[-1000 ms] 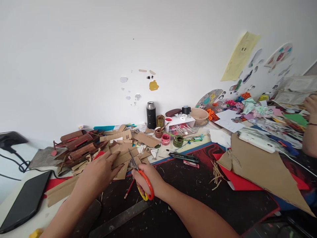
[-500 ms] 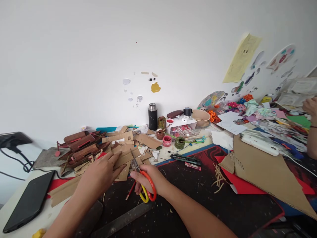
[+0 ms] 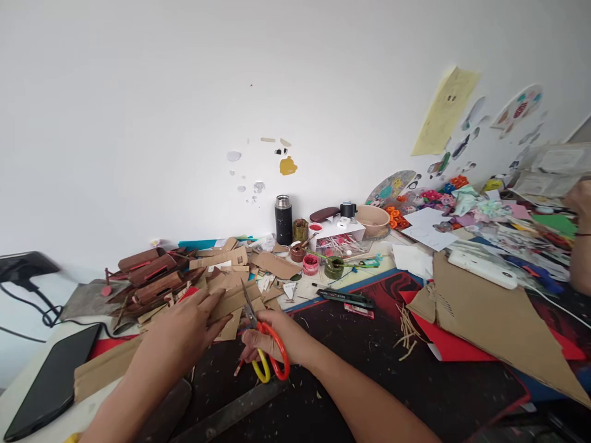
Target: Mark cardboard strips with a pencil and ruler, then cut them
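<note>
My left hand [image 3: 182, 335] is bent over a strip of brown cardboard [image 3: 108, 364], gripping it between thumb and fingers; the hand hides the strip's middle. My right hand [image 3: 272, 337] holds scissors [image 3: 279, 354] with one red and one yellow handle loop. Their blades point up and away, close to the right end of the cardboard. A thin reddish stick [image 3: 239, 368] lies partly hidden by my right hand. Cardboard scraps [image 3: 274, 264] are heaped just beyond both hands.
Brown boat-like models [image 3: 152, 271] stand at the left, near a black tablet [image 3: 50, 381]. Paint jars [image 3: 311, 264], a black flask [image 3: 283, 221] and a utility knife [image 3: 345, 298] lie ahead. A metal ruler [image 3: 231, 411] is nearest me. Another person's arm [image 3: 580, 246] shows at far right.
The cardboard strip has shifted to the left, and my left hand has moved slightly left and toward me. The scissors in my right hand have shifted only slightly.
</note>
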Available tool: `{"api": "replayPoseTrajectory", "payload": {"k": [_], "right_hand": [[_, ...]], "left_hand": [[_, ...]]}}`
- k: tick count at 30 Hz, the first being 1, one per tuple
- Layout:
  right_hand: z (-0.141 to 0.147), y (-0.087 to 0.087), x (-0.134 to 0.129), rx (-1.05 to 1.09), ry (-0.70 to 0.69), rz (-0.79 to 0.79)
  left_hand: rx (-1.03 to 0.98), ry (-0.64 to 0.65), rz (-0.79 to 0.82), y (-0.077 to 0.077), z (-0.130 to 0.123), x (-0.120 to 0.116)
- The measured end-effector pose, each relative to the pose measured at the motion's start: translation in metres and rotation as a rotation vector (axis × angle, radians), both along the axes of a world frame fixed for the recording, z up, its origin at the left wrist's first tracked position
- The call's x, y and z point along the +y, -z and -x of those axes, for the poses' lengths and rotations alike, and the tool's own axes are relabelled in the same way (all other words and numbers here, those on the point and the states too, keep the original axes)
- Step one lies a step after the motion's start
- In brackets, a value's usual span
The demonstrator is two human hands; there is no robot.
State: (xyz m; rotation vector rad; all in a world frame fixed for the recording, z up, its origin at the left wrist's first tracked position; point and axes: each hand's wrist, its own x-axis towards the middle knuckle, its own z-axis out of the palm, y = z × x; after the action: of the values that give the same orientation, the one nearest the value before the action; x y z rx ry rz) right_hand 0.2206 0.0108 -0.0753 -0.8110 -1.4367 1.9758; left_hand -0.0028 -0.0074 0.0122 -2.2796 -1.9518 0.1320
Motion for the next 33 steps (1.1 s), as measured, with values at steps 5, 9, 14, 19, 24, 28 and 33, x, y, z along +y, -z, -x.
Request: {"api": "replayPoseTrajectory", "payload": {"k": [5, 9, 14, 19, 24, 28, 33], "right_hand": [[0.007, 0.008, -0.001, -0.041, 0.029, 0.032], [0.008, 0.005, -0.003, -0.079, 0.070, 0.030], [0.009, 0.006, -0.002, -0.080, 0.106, 0.016], [0.012, 0.012, -0.001, -0.082, 0.117, 0.001], [0.013, 0.014, -0.002, -0.097, 0.125, -0.014], [0.013, 0.012, -0.005, -0.115, 0.134, -0.007], [0.014, 0.007, -0.008, -0.136, 0.147, -0.002]], "left_hand": [[0.031, -0.021, 0.040, -0.006, -0.007, -0.002], [0.010, -0.028, 0.061, -0.006, -0.013, -0.001], [-0.011, -0.042, 0.105, -0.001, -0.014, 0.003], [-0.018, -0.028, 0.105, 0.004, -0.009, 0.008], [-0.043, 0.003, 0.068, 0.010, -0.003, 0.010], [-0.037, 0.010, 0.065, 0.009, -0.004, 0.008], [-0.046, 0.003, 0.070, 0.007, -0.007, 0.007]]}}
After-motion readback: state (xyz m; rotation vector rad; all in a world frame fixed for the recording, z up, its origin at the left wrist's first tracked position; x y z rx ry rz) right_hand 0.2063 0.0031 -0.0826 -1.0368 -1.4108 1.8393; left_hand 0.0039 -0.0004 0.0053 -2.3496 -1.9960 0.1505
